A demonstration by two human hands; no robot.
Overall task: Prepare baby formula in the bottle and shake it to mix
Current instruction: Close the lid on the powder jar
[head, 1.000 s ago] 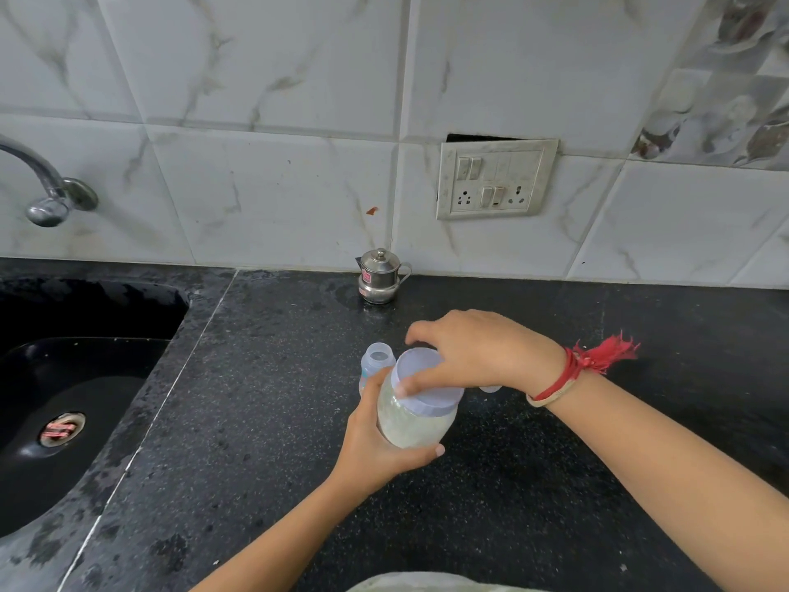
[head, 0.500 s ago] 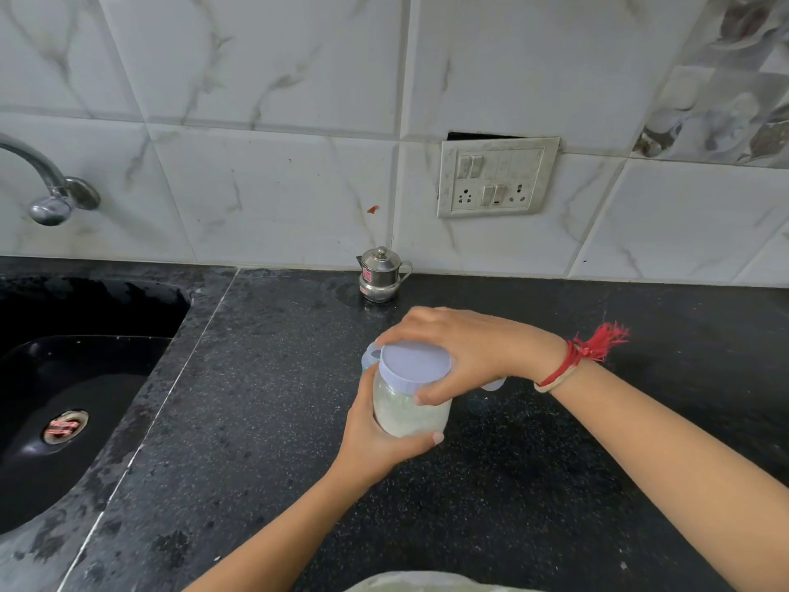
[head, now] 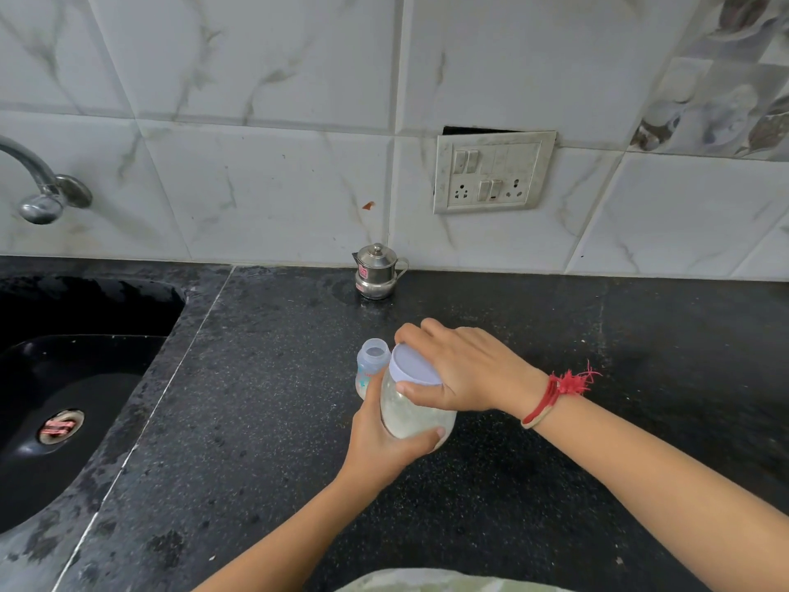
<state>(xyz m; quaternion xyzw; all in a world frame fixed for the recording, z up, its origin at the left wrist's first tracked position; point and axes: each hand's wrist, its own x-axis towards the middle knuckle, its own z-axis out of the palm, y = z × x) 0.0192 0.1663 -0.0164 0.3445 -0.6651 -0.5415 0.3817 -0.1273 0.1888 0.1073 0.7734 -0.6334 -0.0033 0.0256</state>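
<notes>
Black speckled stone formed the countertop point(head: 256, 399) over which I held a clear jar point(head: 414, 414) of whitish powder, tilted, its top leaning toward the wall. My left hand point(head: 380, 450) was wrapped round the jar's lower body from the left, the thumb lying across its front near the base. My right hand point(head: 465, 369) was clamped over the pale lilac lid point(head: 416, 366) from above and from the right, thumb pressed at the lid's near edge and fingers curled over the far rim. Both hands met on the one jar, close together. Whether the jar's base touched the stone I could not tell, for my left hand hid it.

The baby bottle point(head: 372, 356) stood upright on the counter just behind and to the left of the jar, its mouth open, its lower part partly hidden by my left hand and the jar. A red thread point(head: 555, 390) with a frayed tassel circled my right wrist beside a pale band.

Further back, against the marbled white wall tiles point(head: 277, 185), stood a small lidded steel pot point(head: 378, 271) with a handle and a pink label. Above it and to the right, a switch and socket plate point(head: 493, 173) was set in the wall. At far left a black sink point(head: 85, 378) was sunk into the counter, its drain point(head: 59, 427) showing something pink, below a chrome tap point(head: 38, 185) that came out of the wall.
</notes>
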